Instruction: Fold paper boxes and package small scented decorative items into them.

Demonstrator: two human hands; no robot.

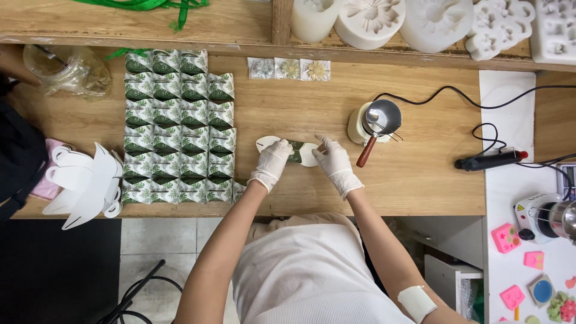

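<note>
While both gloved hands are pressed down on the wooden table (420, 174), a flat white card cut-out with a green leaf print (295, 152) is held between them near the middle of the tabletop. The left hand (271, 163) is laid over the cut-out's 9 o'clock end, fingers closed down on it, and the right hand (333, 163) is set on its 3 o'clock end, fingertips pinching the edge; how tightly either is gripped cannot be told.

At 9 o'clock of the hands, a dense grid of folded leaf-print boxes (179, 129) is spread out, just beside the left wrist. Farther at 9 o'clock, a stack of unfolded white card blanks (84, 183) is seen at the table's edge, and a crumpled clear plastic bag (69, 71) lies at 10 o'clock. At 12 o'clock, three small flower-print squares (289, 69) are lined up. At 2 o'clock, close to the right hand, a small metal melting pot with a wooden handle (378, 123) is placed on the table, its black cord (456, 96) trailing toward 3 o'clock. A black glue gun (489, 160) is laid at 3 o'clock. White flower moulds (372, 21) are ranged along the shelf at 12 to 1 o'clock.
</note>
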